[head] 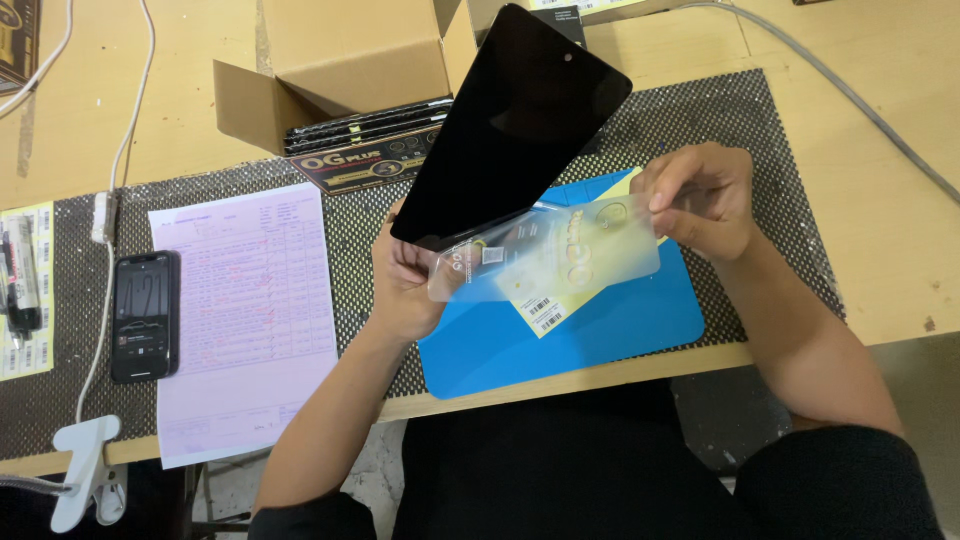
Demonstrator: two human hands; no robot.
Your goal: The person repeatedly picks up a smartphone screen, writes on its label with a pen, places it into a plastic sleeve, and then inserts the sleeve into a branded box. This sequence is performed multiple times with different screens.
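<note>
My left hand [402, 275] grips the lower end of a black phone display panel [510, 125], which tilts up and away toward the box. My right hand [700, 200] pinches the right edge of a clear plastic film sleeve [545, 262] that stretches from the panel's lower end across to the right. Through the film a yellow-and-white label card [560, 290] shows, lying on a blue work mat [600, 325].
An open cardboard box [340, 60] holding several flat packs stands behind the panel. A pink printed sheet [245, 310] and a black phone [146, 315] lie at left on the dotted black mat [770, 130]. Cables [120, 150], label strips [25, 290] and a white clamp [85, 470] sit far left.
</note>
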